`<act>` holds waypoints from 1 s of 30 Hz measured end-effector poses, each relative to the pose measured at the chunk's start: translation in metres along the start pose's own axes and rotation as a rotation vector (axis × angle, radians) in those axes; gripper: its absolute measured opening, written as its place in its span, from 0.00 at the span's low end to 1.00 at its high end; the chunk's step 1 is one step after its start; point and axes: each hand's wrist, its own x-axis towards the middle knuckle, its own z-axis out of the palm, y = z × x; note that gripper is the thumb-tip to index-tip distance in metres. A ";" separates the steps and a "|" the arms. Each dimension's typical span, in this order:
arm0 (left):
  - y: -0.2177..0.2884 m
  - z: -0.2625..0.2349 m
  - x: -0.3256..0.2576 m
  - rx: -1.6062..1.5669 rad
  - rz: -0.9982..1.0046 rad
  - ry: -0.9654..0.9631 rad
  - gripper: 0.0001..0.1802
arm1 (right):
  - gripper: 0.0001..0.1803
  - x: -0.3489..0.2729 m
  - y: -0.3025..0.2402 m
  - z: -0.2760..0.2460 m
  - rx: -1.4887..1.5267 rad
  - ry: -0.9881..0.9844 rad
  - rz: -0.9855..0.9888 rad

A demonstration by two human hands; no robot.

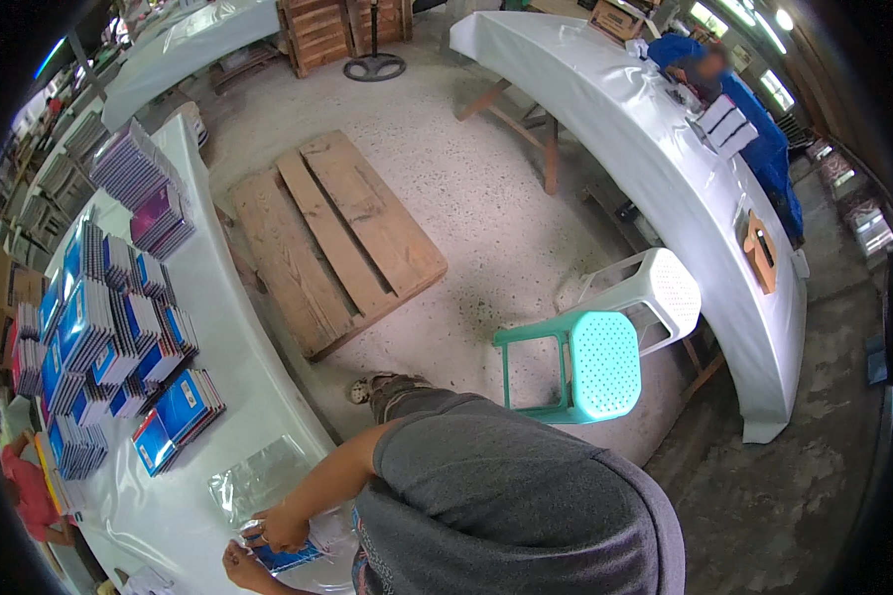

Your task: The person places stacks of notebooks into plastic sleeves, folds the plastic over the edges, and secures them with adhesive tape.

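Note:
My right hand [285, 529] lies over a blue-covered notebook [293, 557], which seems to be in clear plastic at the table's near edge. Its fingers are bent and closed on the plastic bag around the notebook. Beside it, my left hand [238, 568] is curled with its fingers together at the notebook's left end; whatever it pinches is too small to make out. Flat on the table just beyond my right hand is a clear plastic sheet or bag [253, 484]. A short stack of blue and red notebooks [181, 416] sits farther along the white-covered table [230, 317].
Many notebook stacks [94, 327] fill the table's left side, with purple ones [134, 169] farther off. A wooden pallet [332, 238] lies on the floor. Green [605, 367] and white [670, 293] stools stand behind me. Another person [764, 139] sits at the right-hand table [605, 109].

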 end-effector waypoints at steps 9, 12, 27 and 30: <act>0.015 -0.010 -0.023 -0.002 -0.094 0.095 0.27 | 0.19 0.000 -0.001 0.001 -0.020 -0.022 0.019; -0.002 -0.022 -0.025 -0.019 -0.260 0.225 0.24 | 0.18 -0.006 -0.001 -0.003 0.002 -0.035 0.015; 0.108 0.055 -0.131 -0.178 0.451 0.307 0.20 | 0.23 0.002 0.000 -0.001 0.062 -0.092 0.094; 0.122 0.069 -0.131 -0.205 0.488 0.164 0.20 | 0.21 0.002 0.004 0.002 0.186 -0.076 0.090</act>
